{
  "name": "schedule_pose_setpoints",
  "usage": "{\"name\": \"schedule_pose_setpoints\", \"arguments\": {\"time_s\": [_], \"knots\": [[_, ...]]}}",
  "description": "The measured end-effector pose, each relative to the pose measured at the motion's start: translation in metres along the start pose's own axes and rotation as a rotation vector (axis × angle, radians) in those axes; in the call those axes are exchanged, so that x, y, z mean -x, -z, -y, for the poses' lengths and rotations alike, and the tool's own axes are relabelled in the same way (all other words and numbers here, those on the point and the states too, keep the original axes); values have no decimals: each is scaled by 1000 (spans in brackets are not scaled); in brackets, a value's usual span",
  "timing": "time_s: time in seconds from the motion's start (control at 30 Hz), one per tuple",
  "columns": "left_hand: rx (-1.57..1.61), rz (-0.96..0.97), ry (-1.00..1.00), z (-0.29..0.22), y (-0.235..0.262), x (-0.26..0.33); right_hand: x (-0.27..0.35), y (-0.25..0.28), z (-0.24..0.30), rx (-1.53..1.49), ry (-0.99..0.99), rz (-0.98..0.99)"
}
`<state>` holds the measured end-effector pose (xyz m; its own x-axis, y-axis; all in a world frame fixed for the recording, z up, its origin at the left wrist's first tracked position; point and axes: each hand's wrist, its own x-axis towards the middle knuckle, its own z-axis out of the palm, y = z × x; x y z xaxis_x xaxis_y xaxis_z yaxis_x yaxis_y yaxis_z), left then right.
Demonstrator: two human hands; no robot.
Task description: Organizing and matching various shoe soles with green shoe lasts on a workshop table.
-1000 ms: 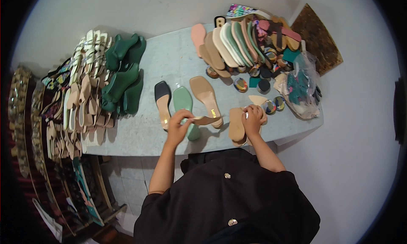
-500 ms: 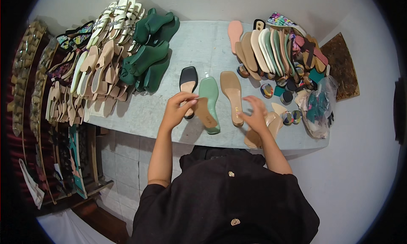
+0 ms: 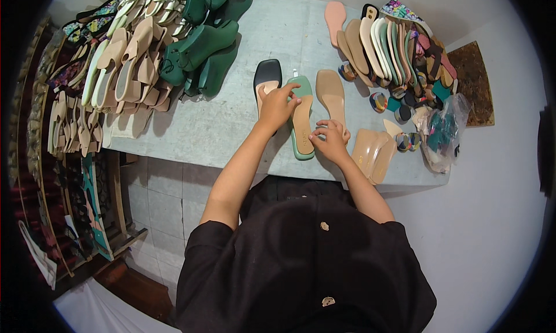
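Note:
A light green square-toed sole (image 3: pixel 299 85) lies on the table in front of me. Over its middle and heel rests a tan insole (image 3: pixel 302 121), its heel end near the table's front edge. My left hand (image 3: pixel 278 108) pinches the insole's front end, fingertips over the green surface. At the insole's right edge, near the heel, my right hand (image 3: pixel 330 141) has its thumb and fingers curled against it. Left of these is a black-toed sole (image 3: pixel 267 72) with a beige rear, partly hidden by my left hand. A tan sole (image 3: pixel 330 87) lies to the right, its heel covered by my right hand.
Clear-and-tan straps (image 3: pixel 373 156) lie beside my right forearm. Further right stand a row of insoles (image 3: pixel 382 49), small round heels (image 3: pixel 379 102) and a plastic bag (image 3: pixel 443 127). Green shoe lasts (image 3: pixel 208 46) and piled sandals (image 3: pixel 136 61) fill the left side. The table's front edge (image 3: pixel 220 168) runs before me.
The tan insole, tilted off the green sole before, now lies along it. My left hand has moved forward and right; my right hand has come in to the insole's edge. The view has shifted.

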<state>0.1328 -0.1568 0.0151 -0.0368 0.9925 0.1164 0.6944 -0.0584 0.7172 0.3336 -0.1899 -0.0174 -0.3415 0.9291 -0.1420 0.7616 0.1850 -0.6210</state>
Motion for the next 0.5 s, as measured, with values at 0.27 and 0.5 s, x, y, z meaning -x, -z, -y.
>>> {"name": "schedule_pose_setpoints", "arguments": {"time_s": [0.27,0.5], "knots": [[-92,-11,-67,19,-27,0,2,-10,-7,63,-35,31],[-87,31,-74,30,-30,-3,0,-15,-4,82,-8,26]]}}
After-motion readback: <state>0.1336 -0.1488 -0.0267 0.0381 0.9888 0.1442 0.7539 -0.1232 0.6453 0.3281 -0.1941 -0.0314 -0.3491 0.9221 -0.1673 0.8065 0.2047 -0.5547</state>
